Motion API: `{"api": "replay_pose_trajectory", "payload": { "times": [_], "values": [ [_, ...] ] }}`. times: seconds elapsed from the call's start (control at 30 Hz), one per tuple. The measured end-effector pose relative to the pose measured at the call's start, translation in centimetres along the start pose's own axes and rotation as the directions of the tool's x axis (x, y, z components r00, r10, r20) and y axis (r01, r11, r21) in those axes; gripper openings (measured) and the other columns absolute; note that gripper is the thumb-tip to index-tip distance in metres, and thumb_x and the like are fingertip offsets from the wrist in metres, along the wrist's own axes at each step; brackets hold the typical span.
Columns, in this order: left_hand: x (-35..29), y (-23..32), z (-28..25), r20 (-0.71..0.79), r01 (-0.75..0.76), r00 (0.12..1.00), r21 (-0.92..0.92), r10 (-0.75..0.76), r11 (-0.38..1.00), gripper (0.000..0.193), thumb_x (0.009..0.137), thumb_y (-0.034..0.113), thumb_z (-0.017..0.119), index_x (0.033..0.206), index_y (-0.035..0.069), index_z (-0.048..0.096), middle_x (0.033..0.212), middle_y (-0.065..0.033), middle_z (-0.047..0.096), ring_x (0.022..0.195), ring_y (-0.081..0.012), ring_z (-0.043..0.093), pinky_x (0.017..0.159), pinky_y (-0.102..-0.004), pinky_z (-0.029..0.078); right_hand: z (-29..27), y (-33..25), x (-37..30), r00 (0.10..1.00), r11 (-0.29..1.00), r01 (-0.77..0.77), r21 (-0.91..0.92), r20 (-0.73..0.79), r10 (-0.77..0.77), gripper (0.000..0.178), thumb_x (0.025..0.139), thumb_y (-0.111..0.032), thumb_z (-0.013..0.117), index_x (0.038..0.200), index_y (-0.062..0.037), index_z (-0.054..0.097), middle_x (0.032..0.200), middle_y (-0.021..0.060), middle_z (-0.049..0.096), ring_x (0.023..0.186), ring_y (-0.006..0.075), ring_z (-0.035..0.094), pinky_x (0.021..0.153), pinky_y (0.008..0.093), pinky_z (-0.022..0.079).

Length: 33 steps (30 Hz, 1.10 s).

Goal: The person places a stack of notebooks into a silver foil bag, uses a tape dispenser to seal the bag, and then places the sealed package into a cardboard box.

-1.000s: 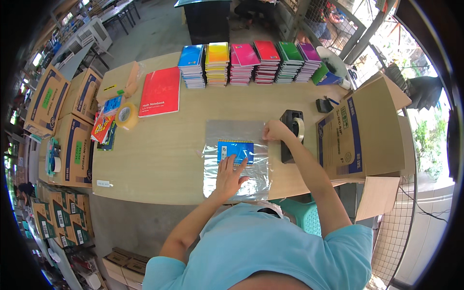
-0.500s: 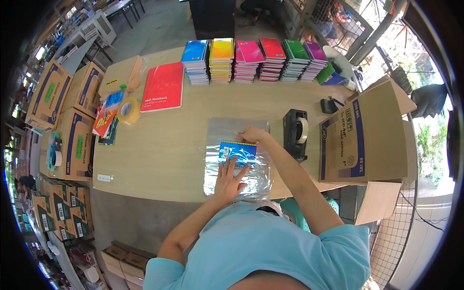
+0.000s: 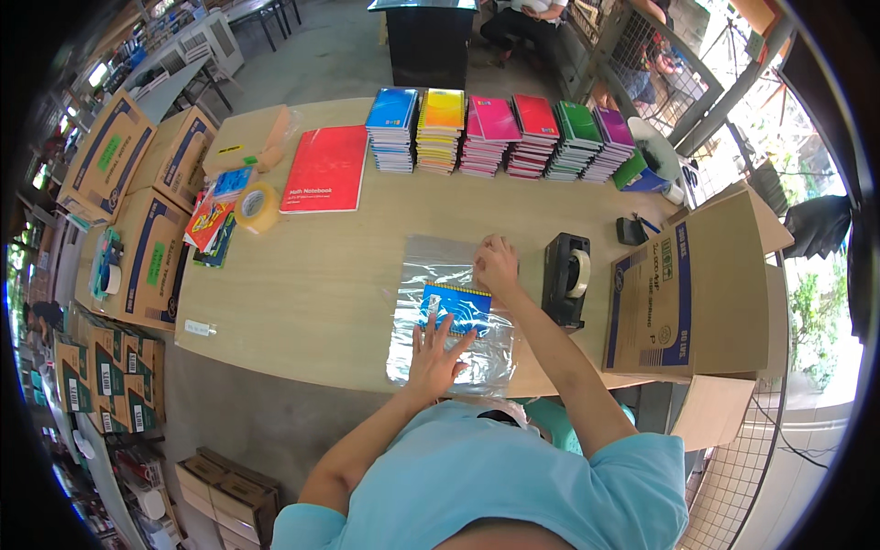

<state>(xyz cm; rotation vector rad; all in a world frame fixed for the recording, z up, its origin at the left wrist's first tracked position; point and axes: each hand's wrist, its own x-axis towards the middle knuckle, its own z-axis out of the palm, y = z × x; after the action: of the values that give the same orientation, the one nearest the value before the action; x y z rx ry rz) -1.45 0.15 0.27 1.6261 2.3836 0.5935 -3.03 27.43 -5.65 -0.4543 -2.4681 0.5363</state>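
Observation:
A small blue spiral notebook with a yellow coil along its far edge lies on a clear plastic sheet on the table. My left hand is spread flat, its fingertips over the notebook's near edge. Past the notebook's far right corner, my right hand has its fingers curled together at the plastic's far right edge, pinching it. Whether plastic also covers the notebook is hard to tell through the glare.
A black tape dispenser stands to the right, before an open carton. Stacked coloured notebooks line the far edge. At left are a red notebook, a tape roll and cartons. A person sits beyond the table.
My right hand has gone from reaching leftward above the notebook to curled at the plastic's far right edge, whose corner looks drawn in. My left hand stays on the notebook. The view has shifted slightly.

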Motion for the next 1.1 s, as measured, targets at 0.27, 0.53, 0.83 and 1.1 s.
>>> {"api": "replay_pose_trajectory", "payload": {
  "times": [0.27,0.53,0.83,1.1],
  "values": [
    [0.9,0.4,-0.6,-0.055,0.043,0.998,0.036,-0.041,0.998,0.077,0.078,0.030,0.076,0.146,0.034,0.041,0.148,-0.0134,0.032,0.139,-0.0428,0.029,0.104,-0.0769,0.017,-1.5,-0.4,6.6,0.754,0.978,-0.187,-0.088,0.626,0.201,0.015,0.068,-0.023,0.073,0.080,-0.0138,0.073,0.089,0.0070,0.072,0.087,0.0295,0.068,0.079,0.0426,0.052],
    [1.3,0.8,-0.6,-0.132,0.124,0.983,-0.037,-0.128,0.992,0.076,0.077,0.029,0.078,0.145,0.031,0.044,0.145,-0.0224,0.030,0.137,-0.0433,0.030,0.105,-0.0758,0.016,-4.4,-4.3,3.5,0.808,0.986,0.152,-0.073,0.584,-0.081,0.017,0.077,-0.020,0.067,0.092,-0.0180,0.075,0.086,0.0080,0.068,0.083,0.0281,0.066,0.073,0.0424,0.054],
    [1.3,1.8,0.1,-0.131,0.176,0.976,0.015,-0.172,0.984,0.073,0.075,0.026,0.080,0.140,0.030,0.049,0.150,-0.0289,0.021,0.142,-0.0492,0.020,0.108,-0.0723,0.015,-6.0,-9.5,-4.8,0.926,0.947,0.306,-0.100,0.263,-0.271,0.026,0.075,-0.015,0.066,0.100,-0.0122,0.071,0.093,0.0070,0.063,0.088,0.0264,0.062,0.073,0.0387,0.054],
    [2.5,2.2,1.2,-0.194,0.290,0.944,0.111,-0.266,0.950,0.080,0.075,0.013,0.073,0.147,0.015,0.038,0.147,-0.0263,0.032,0.140,-0.0444,0.029,0.109,-0.0716,0.014,-7.9,-8.5,-3.9,0.872,0.901,0.375,-0.217,0.413,-0.263,0.020,0.076,-0.014,0.063,0.095,-0.0130,0.070,0.093,0.0064,0.063,0.093,0.0259,0.061,0.086,0.0430,0.046]
  ]
}}
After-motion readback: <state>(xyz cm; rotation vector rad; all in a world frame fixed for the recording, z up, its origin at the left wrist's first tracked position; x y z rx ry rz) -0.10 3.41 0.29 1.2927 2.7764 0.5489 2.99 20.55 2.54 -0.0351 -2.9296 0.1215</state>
